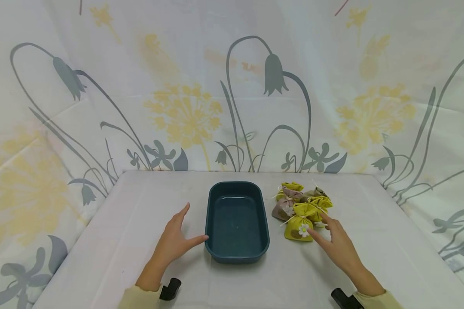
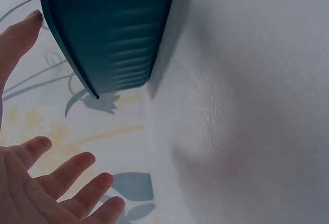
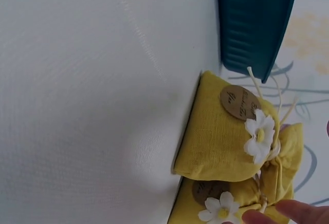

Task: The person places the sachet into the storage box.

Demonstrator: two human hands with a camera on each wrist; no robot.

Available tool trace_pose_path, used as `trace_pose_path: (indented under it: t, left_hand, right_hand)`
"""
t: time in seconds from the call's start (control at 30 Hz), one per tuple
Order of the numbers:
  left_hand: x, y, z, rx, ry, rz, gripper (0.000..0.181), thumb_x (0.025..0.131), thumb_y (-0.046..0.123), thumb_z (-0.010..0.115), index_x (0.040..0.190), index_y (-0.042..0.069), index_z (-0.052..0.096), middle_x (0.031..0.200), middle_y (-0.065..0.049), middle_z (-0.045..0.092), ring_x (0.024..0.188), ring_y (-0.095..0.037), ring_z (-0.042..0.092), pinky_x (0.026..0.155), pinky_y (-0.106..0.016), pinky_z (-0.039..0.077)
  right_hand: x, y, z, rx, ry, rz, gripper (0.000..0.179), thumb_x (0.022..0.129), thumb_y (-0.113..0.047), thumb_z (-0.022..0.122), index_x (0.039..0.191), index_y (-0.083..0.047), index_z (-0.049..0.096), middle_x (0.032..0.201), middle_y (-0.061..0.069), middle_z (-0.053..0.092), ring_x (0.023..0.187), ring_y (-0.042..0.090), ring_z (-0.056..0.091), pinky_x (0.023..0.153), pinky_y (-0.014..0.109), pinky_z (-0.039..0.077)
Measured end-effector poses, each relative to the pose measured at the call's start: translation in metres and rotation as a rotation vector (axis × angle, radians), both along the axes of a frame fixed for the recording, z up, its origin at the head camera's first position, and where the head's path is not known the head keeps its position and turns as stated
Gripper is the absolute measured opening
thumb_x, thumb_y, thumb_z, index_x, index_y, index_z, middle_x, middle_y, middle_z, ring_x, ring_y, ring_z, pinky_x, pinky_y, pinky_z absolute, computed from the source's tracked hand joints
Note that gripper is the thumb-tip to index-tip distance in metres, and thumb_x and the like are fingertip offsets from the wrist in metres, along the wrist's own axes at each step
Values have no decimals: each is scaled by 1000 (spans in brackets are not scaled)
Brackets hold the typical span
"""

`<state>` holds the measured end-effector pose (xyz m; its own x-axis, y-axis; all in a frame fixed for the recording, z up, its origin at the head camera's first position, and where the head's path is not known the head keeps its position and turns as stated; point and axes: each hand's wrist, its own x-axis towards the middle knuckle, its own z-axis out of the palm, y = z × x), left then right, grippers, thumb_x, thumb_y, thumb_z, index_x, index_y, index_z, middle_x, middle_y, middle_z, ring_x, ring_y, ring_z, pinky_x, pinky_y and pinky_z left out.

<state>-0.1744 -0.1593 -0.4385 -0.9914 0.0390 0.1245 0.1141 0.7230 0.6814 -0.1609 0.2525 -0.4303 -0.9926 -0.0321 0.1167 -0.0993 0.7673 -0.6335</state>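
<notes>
A dark teal rectangular basin (image 1: 236,223) stands on the white-covered table, its inside bare. Beside its left wall is my left hand (image 1: 175,240), fingers spread, the thumb tip right at the rim; the left wrist view also shows the hand (image 2: 46,188) with straight, parted fingers. To the right of the basin lies a cluster of small drawstring sachets, yellow ones (image 1: 299,227) and greyish-mauve ones (image 1: 283,209). White fabric flowers and round brown tags (image 3: 239,102) decorate the yellow sachets. My right hand (image 1: 338,244) reaches to the cluster's near right side, thumb and fingers apart around the front yellow sachets.
The table (image 1: 131,240) carries a white cloth. A pale curtain (image 1: 201,64) with grey and yellow flower prints hangs behind and at both sides. Dark wrist cameras (image 1: 171,289) sit at the sleeve ends.
</notes>
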Motion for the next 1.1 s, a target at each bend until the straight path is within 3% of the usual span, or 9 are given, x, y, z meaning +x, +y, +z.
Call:
trace_pose_path:
  t: [0.43, 0.57, 0.87, 1.1]
  left_hand:
    - [-4, 12, -4, 168, -92, -40, 95, 71, 36, 81, 146, 11, 28, 136, -19, 45, 122, -38, 44, 92, -53, 43]
    - [-6, 13, -5, 262, -133, -68, 88, 73, 28, 80, 145, 10, 32, 133, -18, 47, 119, -37, 47, 92, -47, 44]
    - [-8, 15, -7, 400, -193, -108, 72, 78, 18, 76, 140, 7, 40, 128, -17, 52, 113, -35, 53, 84, -49, 50]
    - [-9, 16, -8, 508, -227, -139, 67, 80, 11, 73, 139, 7, 42, 128, -19, 51, 110, -35, 55, 81, -44, 52]
  right_hand:
    - [-9, -7, -2, -149, -35, 5, 67, 94, -39, 53, 135, 10, 34, 127, 29, 43, 112, 42, 46, 89, 54, 42]
    - [-10, -8, -3, -190, -92, 6, 66, 93, -38, 55, 135, 8, 35, 128, 28, 45, 113, 42, 46, 88, 53, 44]
    - [-17, -8, -4, -215, -187, 0, 70, 91, -39, 59, 138, 7, 34, 131, 27, 42, 116, 41, 44, 88, 52, 44]
    - [-21, -7, -2, -389, -232, -54, 74, 93, -38, 56, 142, 7, 24, 129, 25, 43, 118, 38, 44, 91, 43, 46]
